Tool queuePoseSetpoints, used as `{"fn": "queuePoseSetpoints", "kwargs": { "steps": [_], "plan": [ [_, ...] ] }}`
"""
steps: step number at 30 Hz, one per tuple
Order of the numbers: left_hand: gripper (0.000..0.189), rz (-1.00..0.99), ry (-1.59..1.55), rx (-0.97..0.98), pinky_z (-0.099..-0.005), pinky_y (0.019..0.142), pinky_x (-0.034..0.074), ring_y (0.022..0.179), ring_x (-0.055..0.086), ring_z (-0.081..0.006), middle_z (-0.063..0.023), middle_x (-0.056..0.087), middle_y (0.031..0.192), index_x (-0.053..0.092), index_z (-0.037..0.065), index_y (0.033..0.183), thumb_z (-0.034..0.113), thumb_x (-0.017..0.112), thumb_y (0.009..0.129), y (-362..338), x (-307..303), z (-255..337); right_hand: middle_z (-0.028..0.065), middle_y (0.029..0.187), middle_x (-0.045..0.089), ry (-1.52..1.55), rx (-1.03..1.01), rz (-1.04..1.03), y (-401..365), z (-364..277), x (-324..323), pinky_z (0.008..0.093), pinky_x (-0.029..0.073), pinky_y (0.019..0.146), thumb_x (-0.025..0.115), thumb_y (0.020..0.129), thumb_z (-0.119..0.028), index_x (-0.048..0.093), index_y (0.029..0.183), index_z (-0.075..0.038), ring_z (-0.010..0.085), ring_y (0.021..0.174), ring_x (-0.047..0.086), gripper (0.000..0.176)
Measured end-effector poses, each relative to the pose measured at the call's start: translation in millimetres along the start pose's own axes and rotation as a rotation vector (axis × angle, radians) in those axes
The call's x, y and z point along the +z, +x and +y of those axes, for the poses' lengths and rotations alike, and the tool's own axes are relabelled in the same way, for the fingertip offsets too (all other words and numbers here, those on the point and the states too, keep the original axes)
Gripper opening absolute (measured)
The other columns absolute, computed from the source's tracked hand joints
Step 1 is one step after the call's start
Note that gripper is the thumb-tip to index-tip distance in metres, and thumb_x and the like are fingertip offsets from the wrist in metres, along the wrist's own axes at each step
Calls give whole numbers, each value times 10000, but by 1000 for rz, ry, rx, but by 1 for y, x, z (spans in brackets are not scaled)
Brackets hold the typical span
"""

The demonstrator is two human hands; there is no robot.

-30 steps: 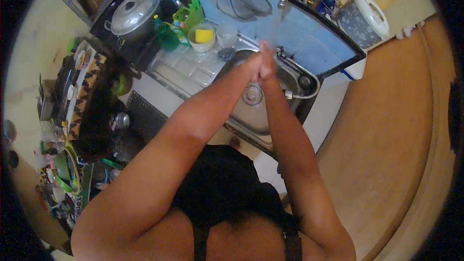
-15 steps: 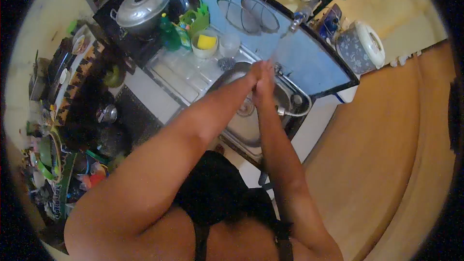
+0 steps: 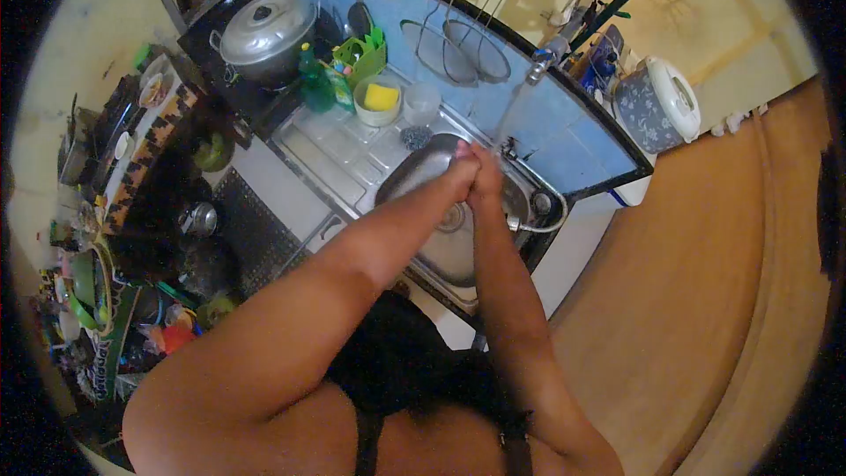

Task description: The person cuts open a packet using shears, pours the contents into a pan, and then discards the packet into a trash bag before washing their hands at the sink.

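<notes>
Over the basin of the steel sink (image 3: 414,251), my left hand (image 3: 462,174) and my right hand (image 3: 486,174) are pressed together, clasping each other with bent fingers. Some fingertips show at the top of the clasp; the palms are hidden. No object is visible in either hand. From the wall faucet (image 3: 545,60) a thin stream of water (image 3: 511,113) falls to the far side of my hands. A scouring pad (image 3: 415,137) lies on the sink ledge, left of my hands.
Behind the drainboard (image 3: 330,154) stand a green bottle (image 3: 315,79), a bowl (image 3: 374,112) with a yellow sponge (image 3: 381,97), and a clear cup (image 3: 422,104). A lidded pot (image 3: 269,40) sits at far left. Strainers (image 3: 476,53) hang on the tiled wall; a flexible hose (image 3: 557,222) curves at right.
My clasped hands now appear lower in the view, nearer me and away from the faucet. The camera view has shifted slightly, and the hands stay together.
</notes>
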State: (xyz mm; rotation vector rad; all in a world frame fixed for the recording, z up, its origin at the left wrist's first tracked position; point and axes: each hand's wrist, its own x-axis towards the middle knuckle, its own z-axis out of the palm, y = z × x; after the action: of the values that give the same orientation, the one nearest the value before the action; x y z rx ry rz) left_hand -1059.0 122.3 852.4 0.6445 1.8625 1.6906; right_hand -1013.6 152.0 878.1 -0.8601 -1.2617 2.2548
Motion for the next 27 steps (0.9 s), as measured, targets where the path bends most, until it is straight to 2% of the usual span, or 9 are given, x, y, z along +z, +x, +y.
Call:
{"fn": "queuePoseSetpoints", "kwargs": {
  "steps": [2,8,12,14,17,18,20,24,27],
  "plan": [
    [281,46,113,98,-388,638,461,716,591,-310,-161,613,768,608,48,878,287,523,756,0,0,-1,39,693,524,447,-12,-111,16,15,-15,285,445,641,508,792,-218,554,779,-36,158,678,530,188],
    [358,64,443,270,-369,650,455,701,589,-301,-172,610,779,609,53,912,370,536,763,16,-3,-19,32,781,516,410,-42,205,-26,-9,15,299,431,654,431,858,-320,527,871,-66,167,691,500,272],
    [438,-144,136,-175,-362,741,422,850,557,-247,-157,589,959,586,68,988,443,476,791,21,5,-20,19,792,512,396,-181,212,-46,-5,28,312,435,658,408,855,-441,503,961,-111,171,686,499,359],
    [441,-208,-173,-361,-370,762,413,879,545,-256,-153,579,986,573,66,1004,439,447,806,1,11,10,26,859,528,508,108,32,-35,-14,9,332,442,716,398,830,-522,488,1023,-145,189,795,520,433],
    [447,-274,-418,-498,-380,792,400,922,527,-269,-148,563,1026,553,63,1028,434,404,829,-13,15,36,40,968,532,729,63,-924,56,63,-82,358,438,758,371,804,-585,470,1079,-144,201,887,510,529],
    [449,-268,-458,-522,-384,802,395,936,521,-273,-146,558,1039,547,61,1036,432,389,837,-10,13,37,40,968,532,734,59,-920,40,55,-66,358,438,758,371,804,-585,470,1079,-144,201,887,510,529],
    [453,-265,-514,-568,-391,822,387,965,509,-282,-143,547,1066,534,59,1052,428,360,853,0,3,36,57,1033,518,152,209,56,-6,21,-17,370,428,774,355,794,-607,467,1098,-132,216,919,497,575],
    [494,-368,-498,-580,-403,843,364,1006,472,-261,-121,505,1136,525,87,1091,482,379,833,-17,4,36,135,954,590,144,161,202,33,48,-35,400,433,696,370,770,-642,395,1138,-32,237,782,545,712],
    [541,-467,-498,-542,-403,823,366,989,461,-232,-109,492,1135,519,105,1120,533,417,806,-15,-2,29,83,1063,508,289,204,126,-2,18,-23,350,397,826,344,806,-582,462,1113,-87,227,974,485,594]
  ]
}}
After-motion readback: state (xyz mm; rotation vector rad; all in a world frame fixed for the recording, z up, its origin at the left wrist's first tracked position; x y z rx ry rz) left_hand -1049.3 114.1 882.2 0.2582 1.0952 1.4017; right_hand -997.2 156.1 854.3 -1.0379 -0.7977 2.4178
